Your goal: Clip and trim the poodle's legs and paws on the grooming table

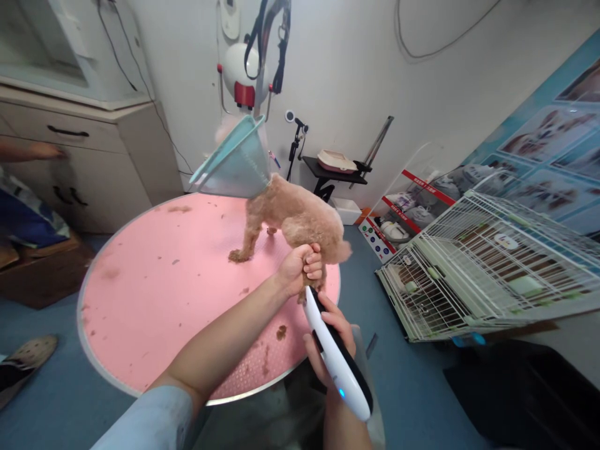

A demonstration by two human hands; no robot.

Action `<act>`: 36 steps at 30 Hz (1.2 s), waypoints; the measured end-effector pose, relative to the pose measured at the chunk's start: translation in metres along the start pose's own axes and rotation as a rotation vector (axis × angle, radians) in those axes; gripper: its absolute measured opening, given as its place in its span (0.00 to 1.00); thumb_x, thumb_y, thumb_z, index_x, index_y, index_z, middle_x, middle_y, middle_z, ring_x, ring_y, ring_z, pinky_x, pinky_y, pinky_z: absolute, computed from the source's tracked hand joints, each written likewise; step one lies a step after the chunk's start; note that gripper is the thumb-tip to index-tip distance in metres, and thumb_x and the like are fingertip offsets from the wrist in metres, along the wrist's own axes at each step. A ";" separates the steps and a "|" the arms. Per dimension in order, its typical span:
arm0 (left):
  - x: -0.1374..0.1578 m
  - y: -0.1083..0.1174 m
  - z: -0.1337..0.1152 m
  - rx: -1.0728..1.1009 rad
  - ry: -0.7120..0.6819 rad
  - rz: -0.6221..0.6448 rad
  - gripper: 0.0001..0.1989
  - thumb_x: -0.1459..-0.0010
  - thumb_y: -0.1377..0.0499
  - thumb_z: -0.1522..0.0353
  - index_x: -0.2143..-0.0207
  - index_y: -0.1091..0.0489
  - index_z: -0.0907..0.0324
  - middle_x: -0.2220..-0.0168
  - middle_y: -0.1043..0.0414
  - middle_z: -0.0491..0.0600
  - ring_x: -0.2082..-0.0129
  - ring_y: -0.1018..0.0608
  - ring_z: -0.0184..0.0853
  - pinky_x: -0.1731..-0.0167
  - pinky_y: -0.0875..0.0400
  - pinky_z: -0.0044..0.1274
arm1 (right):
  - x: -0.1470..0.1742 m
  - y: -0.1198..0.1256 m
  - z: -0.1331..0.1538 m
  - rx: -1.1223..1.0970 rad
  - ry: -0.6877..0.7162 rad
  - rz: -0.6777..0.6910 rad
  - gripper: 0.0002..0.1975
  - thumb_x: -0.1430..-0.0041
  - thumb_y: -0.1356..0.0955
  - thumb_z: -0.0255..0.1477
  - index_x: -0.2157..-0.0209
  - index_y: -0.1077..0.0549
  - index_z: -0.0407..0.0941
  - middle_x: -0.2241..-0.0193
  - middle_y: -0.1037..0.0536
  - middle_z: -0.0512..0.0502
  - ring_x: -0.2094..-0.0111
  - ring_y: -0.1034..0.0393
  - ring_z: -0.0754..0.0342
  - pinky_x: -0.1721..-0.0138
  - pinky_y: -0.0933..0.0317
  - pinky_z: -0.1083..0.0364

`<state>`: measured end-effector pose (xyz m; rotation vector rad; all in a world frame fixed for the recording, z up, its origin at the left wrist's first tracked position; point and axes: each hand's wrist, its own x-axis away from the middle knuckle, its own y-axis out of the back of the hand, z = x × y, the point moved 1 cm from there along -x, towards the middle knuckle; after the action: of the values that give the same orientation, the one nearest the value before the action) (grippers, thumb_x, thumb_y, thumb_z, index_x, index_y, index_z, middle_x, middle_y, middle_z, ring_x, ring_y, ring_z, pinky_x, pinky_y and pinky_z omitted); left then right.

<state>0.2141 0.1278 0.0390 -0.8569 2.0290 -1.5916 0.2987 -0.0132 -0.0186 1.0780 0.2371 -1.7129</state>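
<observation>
On the table (140, 300), the cone (234, 162) covers most of the dog's (304, 209) head, and a pale blur past its rim is too vague to tell. The left grip (302, 265) hides part of a hind leg; whether the clipper (349, 397) touches the paw there cannot be told. Some fingers of the right grip (344, 331) are behind the clipper. Left of the table, a co-worker's hand (47, 151) is blurred, its arm cut off by the frame's left edge, as is a shoe (35, 356). Right of the table, the frame's edge crops the cage (469, 262), whose label (506, 241) is too small to read, and the poster (544, 137).
</observation>
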 end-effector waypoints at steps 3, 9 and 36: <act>0.001 0.001 0.001 0.019 0.027 0.003 0.09 0.50 0.54 0.79 0.75 0.37 0.63 0.86 0.53 0.38 0.91 0.47 0.21 0.90 0.55 0.14 | -0.002 0.006 0.002 0.033 0.024 0.036 0.23 0.50 0.29 0.21 0.53 0.33 0.50 0.45 0.29 0.41 0.45 0.32 0.44 0.48 0.35 0.40; 0.005 -0.001 0.000 0.129 0.044 0.014 0.08 0.48 0.54 0.79 0.74 0.38 0.63 0.87 0.52 0.37 0.92 0.46 0.21 0.90 0.55 0.13 | 0.008 0.012 0.008 -0.234 -0.140 -0.081 0.19 0.48 0.29 0.28 0.55 0.36 0.48 0.50 0.25 0.39 0.48 0.30 0.42 0.51 0.35 0.39; 0.006 -0.002 0.006 0.231 -0.050 -0.048 0.06 0.46 0.51 0.78 0.72 0.38 0.62 0.83 0.44 0.39 0.91 0.46 0.20 0.92 0.55 0.13 | 0.009 -0.050 -0.003 -0.218 -0.086 -0.634 0.26 0.52 0.26 0.44 0.58 0.40 0.52 0.51 0.29 0.41 0.69 0.26 0.51 0.71 0.30 0.48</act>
<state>0.2144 0.1186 0.0401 -0.8547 1.7594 -1.7704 0.2579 0.0037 -0.0433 0.8075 0.7546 -2.2211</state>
